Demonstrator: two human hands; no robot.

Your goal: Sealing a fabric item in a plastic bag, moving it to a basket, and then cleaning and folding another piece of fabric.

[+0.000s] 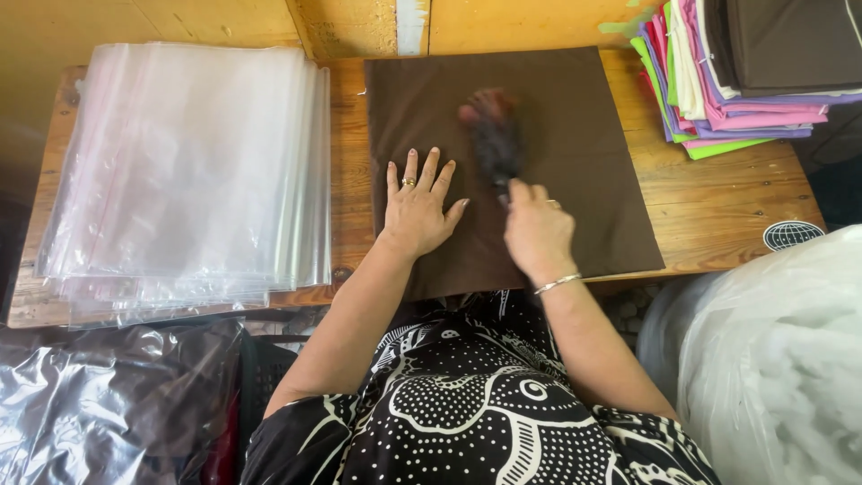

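The left hand lies flat, fingers spread, on a brown fabric piece spread across the middle of the wooden worktop. The right hand has its fingers closed around the handle of a dark brush, blurred, whose head is on the fabric just beside the left hand. A stack of clear plastic bags lies to the left, folded coloured fabrics at the far right corner.

Bright even daylight, soft shadows, glare on plastic bags, motion-blurred brush
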